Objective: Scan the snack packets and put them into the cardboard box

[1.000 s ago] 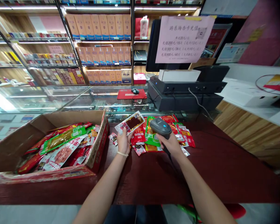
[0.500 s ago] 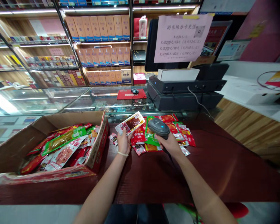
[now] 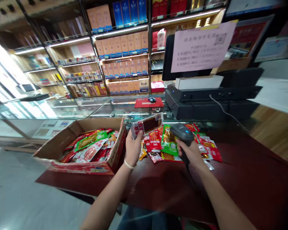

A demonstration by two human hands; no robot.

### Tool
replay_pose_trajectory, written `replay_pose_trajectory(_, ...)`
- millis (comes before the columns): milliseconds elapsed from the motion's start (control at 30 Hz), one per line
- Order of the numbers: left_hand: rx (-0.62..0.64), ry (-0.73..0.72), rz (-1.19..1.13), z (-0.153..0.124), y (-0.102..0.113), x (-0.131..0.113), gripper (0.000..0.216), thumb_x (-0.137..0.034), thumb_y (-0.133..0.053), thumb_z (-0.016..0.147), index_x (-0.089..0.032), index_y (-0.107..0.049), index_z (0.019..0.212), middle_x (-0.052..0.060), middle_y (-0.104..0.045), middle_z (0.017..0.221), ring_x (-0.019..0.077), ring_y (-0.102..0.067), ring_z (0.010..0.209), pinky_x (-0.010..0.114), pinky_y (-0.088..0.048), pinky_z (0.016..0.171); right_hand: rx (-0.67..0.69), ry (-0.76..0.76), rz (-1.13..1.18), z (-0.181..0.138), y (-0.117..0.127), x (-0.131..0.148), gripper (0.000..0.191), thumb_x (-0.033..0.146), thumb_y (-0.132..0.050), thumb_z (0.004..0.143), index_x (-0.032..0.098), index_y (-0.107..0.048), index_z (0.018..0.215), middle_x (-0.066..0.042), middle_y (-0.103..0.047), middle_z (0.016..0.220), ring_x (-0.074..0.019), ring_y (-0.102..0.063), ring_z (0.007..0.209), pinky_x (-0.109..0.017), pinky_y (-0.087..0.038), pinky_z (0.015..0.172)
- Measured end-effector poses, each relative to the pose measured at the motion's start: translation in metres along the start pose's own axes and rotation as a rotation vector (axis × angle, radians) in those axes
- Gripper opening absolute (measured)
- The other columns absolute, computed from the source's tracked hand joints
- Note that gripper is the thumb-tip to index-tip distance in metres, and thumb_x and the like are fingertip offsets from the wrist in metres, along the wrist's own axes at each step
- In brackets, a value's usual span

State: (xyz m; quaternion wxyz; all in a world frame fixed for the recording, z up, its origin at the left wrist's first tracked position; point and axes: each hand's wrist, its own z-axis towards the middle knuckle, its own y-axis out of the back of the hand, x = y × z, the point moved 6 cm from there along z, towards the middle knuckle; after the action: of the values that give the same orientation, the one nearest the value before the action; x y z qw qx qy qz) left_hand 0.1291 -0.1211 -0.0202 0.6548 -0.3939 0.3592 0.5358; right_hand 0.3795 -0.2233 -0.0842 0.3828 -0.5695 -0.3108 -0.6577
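Observation:
My left hand (image 3: 133,147) is closed on one end of a white snack packet (image 3: 147,125) with red lettering and a dark window, held up and tilted above the desk. In my right hand (image 3: 191,150) is a dark grey barcode scanner (image 3: 182,132) with a lit blue light, its head pointing toward the left. Beneath and between both hands lies a pile of snack packets, among them a green packet (image 3: 167,140) and a red packet (image 3: 154,140). To the left stands an open cardboard box (image 3: 117,156) with many more packets inside.
A glass display counter (image 3: 86,107) runs behind the desk (image 3: 153,188). A cash drawer (image 3: 213,108), a monitor with a pink paper sign (image 3: 201,48) and a red mat (image 3: 146,102) with a mouse (image 3: 152,100) stand there. Shelves of boxes (image 3: 127,44) line the wall.
The view has swung left, so things appear shifted right. My left hand has lifted and turned the snack packet a little; the scanner stays in my right hand.

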Motion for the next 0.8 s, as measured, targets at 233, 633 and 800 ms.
replay_pose_trajectory(233, -0.182, -0.423, 0.602, 0.037, 0.12, -0.091, 0.031, -0.037, -0.059, 0.093, -0.019, -0.068, 0.117, 0.007, -0.072, 0.111, 0.0217, -0.067, 0.103, 0.034, -0.051, 0.095, 0.057, -0.027, 0.012, -0.005, -0.013, 0.0, 0.045, 0.056, -0.078, 0.076, 0.019, -0.055, 0.062, 0.003, -0.051, 0.05, -0.0089, -0.047, 0.038, -0.021, -0.04, 0.037)
replay_pose_trajectory(633, 0.361, -0.144, 1.07, 0.072, 0.178, -0.003, 0.039, -0.034, -0.057, 0.089, -0.021, -0.066, 0.124, 0.01, -0.07, 0.126, 0.0281, -0.064, 0.118, 0.043, -0.047, 0.105, 0.097, -0.014, -0.077, -0.006, -0.025, -0.01, 0.043, 0.054, -0.076, 0.077, 0.019, -0.057, 0.063, 0.002, -0.052, 0.05, -0.0102, -0.049, 0.039, -0.022, -0.041, 0.039)
replay_pose_trajectory(800, 0.323, -0.197, 1.06, 0.069, 0.166, -0.022, 0.032, -0.035, -0.05, 0.094, -0.021, -0.07, 0.114, 0.008, -0.074, 0.115, 0.0249, -0.069, 0.106, 0.039, -0.052, 0.097, 0.101, 0.004, -0.072, -0.005, -0.024, -0.01, 0.039, 0.051, -0.075, 0.08, 0.019, -0.057, 0.065, 0.003, -0.053, 0.051, -0.0099, -0.049, 0.038, -0.022, -0.042, 0.04)
